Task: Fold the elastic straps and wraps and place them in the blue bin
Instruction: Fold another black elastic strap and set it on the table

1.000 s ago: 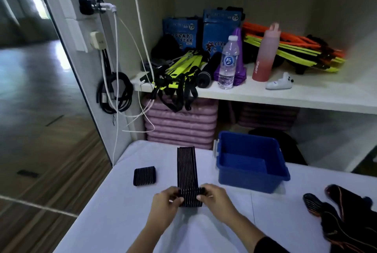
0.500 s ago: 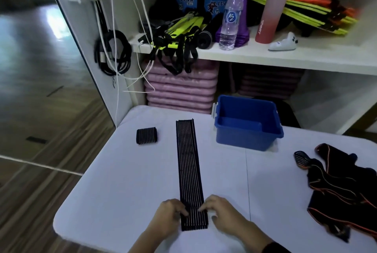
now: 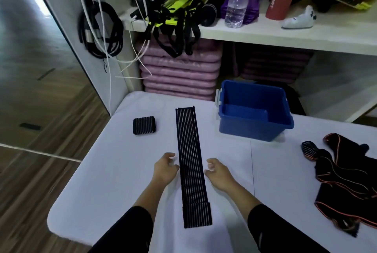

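Low in the middle of the frame, the left hand (image 3: 165,169) and the right hand (image 3: 219,173) rest on the white table (image 3: 114,181), one on each side of the long black striped strap (image 3: 190,167). Both hands have loosely curled fingers and hold nothing. The left fingertips lie just beside the strap's edge, and the right hand sits slightly apart from it. The strap lies flat and runs straight up the frame, with a thicker folded section at its near end. A small rolled strap (image 3: 144,125) sits to its upper left, and the blue bin (image 3: 251,130) stands to its upper right. A heap of black wraps with orange edging (image 3: 346,179) lies at the right edge.
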`<move>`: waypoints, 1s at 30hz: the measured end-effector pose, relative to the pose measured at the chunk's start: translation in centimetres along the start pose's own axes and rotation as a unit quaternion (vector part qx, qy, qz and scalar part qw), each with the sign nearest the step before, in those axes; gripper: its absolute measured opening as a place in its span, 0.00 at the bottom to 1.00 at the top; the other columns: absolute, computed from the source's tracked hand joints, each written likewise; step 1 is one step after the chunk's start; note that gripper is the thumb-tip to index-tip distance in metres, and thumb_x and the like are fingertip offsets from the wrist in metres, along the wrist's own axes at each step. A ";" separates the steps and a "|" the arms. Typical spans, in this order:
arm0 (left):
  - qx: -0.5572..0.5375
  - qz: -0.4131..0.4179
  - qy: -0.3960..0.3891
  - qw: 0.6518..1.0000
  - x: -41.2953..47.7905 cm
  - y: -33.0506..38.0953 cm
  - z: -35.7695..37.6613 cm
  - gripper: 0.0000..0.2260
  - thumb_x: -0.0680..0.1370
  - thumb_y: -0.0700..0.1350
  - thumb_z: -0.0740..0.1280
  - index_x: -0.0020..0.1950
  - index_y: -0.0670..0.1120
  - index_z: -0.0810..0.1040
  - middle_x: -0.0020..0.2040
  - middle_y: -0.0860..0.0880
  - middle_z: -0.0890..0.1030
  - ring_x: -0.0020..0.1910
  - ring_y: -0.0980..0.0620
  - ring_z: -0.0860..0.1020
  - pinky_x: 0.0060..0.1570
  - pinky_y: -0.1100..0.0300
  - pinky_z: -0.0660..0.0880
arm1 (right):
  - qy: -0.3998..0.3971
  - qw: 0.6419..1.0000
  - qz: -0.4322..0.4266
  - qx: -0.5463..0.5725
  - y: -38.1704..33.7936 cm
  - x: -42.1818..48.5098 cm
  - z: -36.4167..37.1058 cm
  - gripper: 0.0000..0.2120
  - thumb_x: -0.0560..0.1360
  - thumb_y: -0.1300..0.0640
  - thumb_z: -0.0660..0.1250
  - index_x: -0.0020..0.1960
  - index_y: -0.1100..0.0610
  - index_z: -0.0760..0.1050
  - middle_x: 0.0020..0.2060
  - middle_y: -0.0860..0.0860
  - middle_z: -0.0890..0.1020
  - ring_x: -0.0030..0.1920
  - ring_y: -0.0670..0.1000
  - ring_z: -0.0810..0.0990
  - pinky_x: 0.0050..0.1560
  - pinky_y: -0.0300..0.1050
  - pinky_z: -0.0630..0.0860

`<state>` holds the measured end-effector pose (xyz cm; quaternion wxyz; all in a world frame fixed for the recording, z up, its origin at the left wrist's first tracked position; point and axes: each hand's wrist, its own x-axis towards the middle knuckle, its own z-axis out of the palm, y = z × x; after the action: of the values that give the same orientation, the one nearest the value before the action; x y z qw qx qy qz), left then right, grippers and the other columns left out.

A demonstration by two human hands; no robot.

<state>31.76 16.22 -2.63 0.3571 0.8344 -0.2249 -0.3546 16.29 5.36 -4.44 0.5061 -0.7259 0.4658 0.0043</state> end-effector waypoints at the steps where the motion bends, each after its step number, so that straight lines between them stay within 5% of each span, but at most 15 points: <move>1: -0.016 -0.008 -0.004 1.000 1.2 0.6 -0.2 0.18 0.75 0.38 0.65 0.64 0.45 0.71 0.58 0.45 0.78 0.57 0.45 0.76 0.60 0.55 0.72 | 0.002 1.000 0.005 0.009 -0.8 1.0 -0.2 0.23 0.78 0.58 0.62 0.71 0.59 0.62 0.67 0.57 0.70 0.66 0.54 0.70 0.59 0.37 0.64; 9: -0.039 0.015 0.008 0.999 11.5 4.5 -0.4 0.19 0.75 0.38 0.65 0.66 0.45 0.70 0.63 0.45 0.76 0.62 0.48 0.74 0.62 0.58 0.69 | 0.044 0.998 -0.015 0.042 -5.9 10.7 -1.0 0.26 0.78 0.56 0.62 0.73 0.55 0.59 0.71 0.55 0.66 0.67 0.55 0.70 0.68 0.48 0.67; 15: -0.006 0.037 0.027 0.999 15.8 6.1 -0.2 0.19 0.76 0.38 0.63 0.68 0.44 0.69 0.61 0.44 0.77 0.60 0.46 0.75 0.56 0.62 0.68 | 0.062 0.996 -0.056 0.038 -8.1 14.8 -1.6 0.24 0.78 0.60 0.62 0.72 0.57 0.61 0.67 0.55 0.71 0.61 0.51 0.73 0.54 0.35 0.66; 23: -0.056 0.052 0.044 0.996 17.6 7.4 0.5 0.20 0.74 0.33 0.64 0.64 0.46 0.73 0.60 0.45 0.79 0.57 0.49 0.77 0.56 0.64 0.70 | 0.056 0.993 -0.053 0.091 -8.3 16.6 -1.6 0.24 0.76 0.63 0.64 0.71 0.56 0.65 0.47 0.53 0.78 0.41 0.47 0.77 0.43 0.37 0.75; 30: -0.080 0.061 0.051 0.994 18.3 7.2 1.0 0.20 0.74 0.32 0.63 0.64 0.45 0.73 0.58 0.46 0.79 0.50 0.56 0.75 0.45 0.72 0.69 | 0.059 0.990 -0.060 0.114 -8.0 17.7 -1.8 0.25 0.75 0.64 0.65 0.70 0.51 0.65 0.41 0.50 0.77 0.38 0.48 0.78 0.43 0.37 0.77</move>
<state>41.97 -0.37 -5.54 0.4548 0.8048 -0.2277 -0.3059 30.89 -7.41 -6.14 0.5566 -0.6889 0.4480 -0.1225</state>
